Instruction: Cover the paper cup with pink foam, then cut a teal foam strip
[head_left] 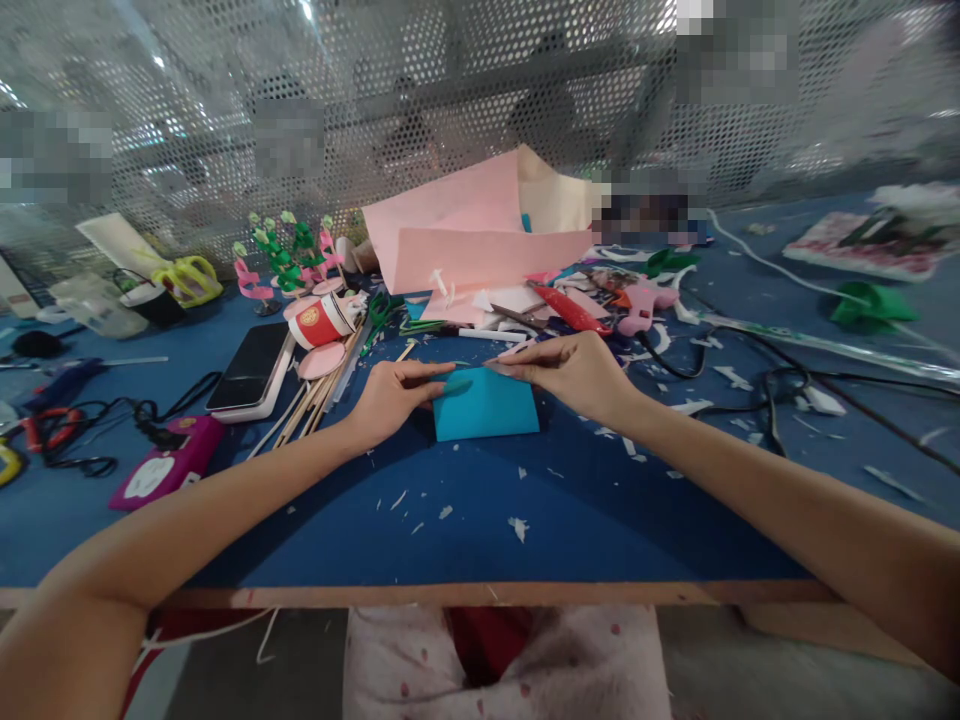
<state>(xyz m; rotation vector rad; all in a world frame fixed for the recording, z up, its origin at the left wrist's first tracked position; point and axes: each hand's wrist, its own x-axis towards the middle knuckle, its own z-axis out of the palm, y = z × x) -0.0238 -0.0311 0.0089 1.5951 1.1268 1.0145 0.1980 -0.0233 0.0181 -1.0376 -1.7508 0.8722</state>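
Observation:
A folded piece of bright blue paper or felt (487, 412) stands at the middle of the blue table, its long lower edge toward me. My left hand (397, 395) grips its upper left corner between thumb and fingers. At the upper right edge, the thumb and fingertips of my right hand (577, 372) are pinched together on the blue sheet. Something thin and pale shows at those fingertips, too small to name. Just beyond both hands lie a white stick (491, 335) and paper scraps.
Pink sheets (487, 260) stand behind the hands. A pink glue gun (643, 305), green scissors (380, 318) and a red-and-white paper cup (322, 320) lie around them. Left are a phone (255, 362) and a purple power block (169, 462). Black cables (776, 400) run right.

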